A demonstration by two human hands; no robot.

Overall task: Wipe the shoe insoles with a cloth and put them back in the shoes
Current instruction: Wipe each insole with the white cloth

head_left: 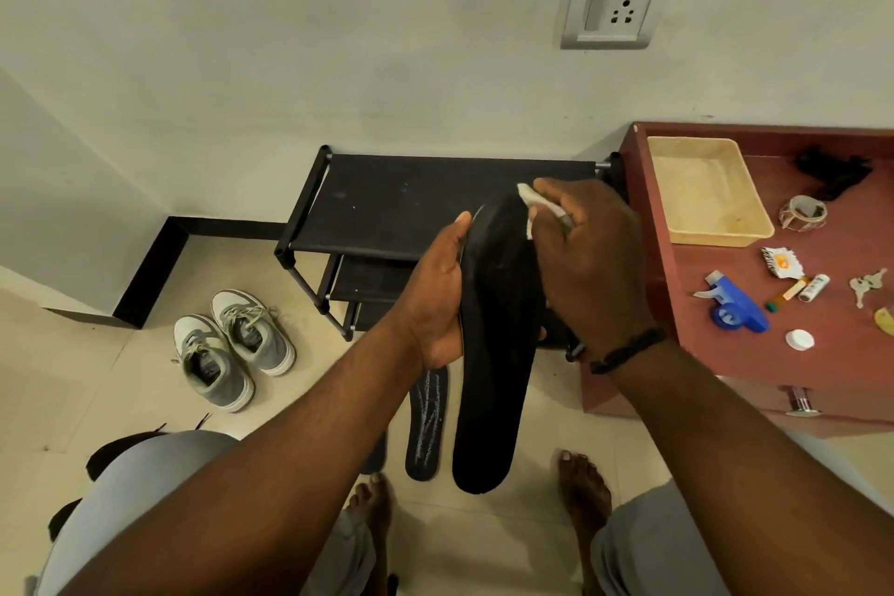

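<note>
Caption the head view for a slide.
Left hand holds a long black foam insole; right hand rubs it with a small white cloth.

Home interior, likely entry corner or bedroom. Tiled floor [145, 382], plain white wall [338, 39] with switch-and-socket plate [610, 9]. Black shoe rack [387, 203] against far wall, grey sneakers [232, 344] on floor at left. Red-brown cabinet top [822, 353] at right with keys [868, 286], spray bottle [735, 305], plastic basket [708, 191].

Bare floor [121, 382] beside the shoes [232, 344]; rack [387, 203] and cabinet [629, 257] crowd ahead.
</note>
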